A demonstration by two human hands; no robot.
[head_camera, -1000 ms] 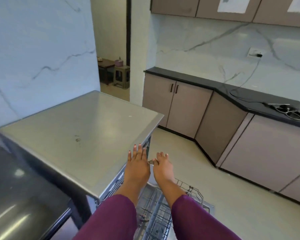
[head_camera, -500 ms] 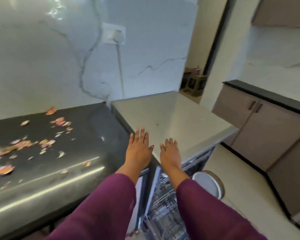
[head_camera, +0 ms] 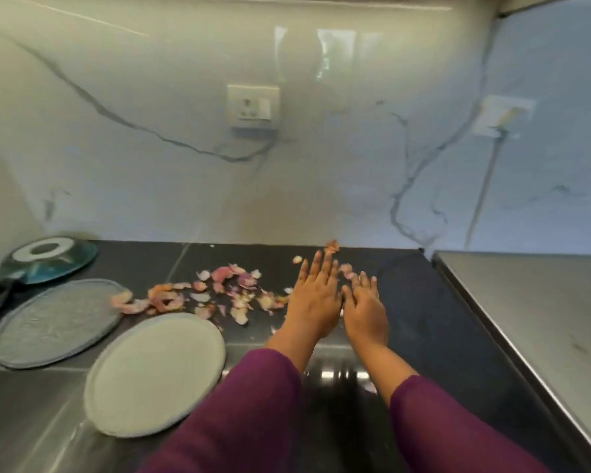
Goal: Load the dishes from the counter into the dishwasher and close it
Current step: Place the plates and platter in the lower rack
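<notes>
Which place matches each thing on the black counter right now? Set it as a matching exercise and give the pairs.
Things:
1. smooth pale round plate
2. grey textured round plate
3. teal round bowl
4. pink onion peels

Places:
A. back left, by the marble wall
B. nearest the front edge of the black counter
C. scattered mid-counter
D. between 1 and 3

Pairs: 1-B, 2-D, 3-A, 4-C

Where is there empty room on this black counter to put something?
Bare black counter lies between the right hand and the grey steel top, itself bare. The front left corner, below the pale grey round plate, is free too. Crowded: pinkish peel scraps in the middle, textured grey round plate and upturned teal bowl at left.
</notes>
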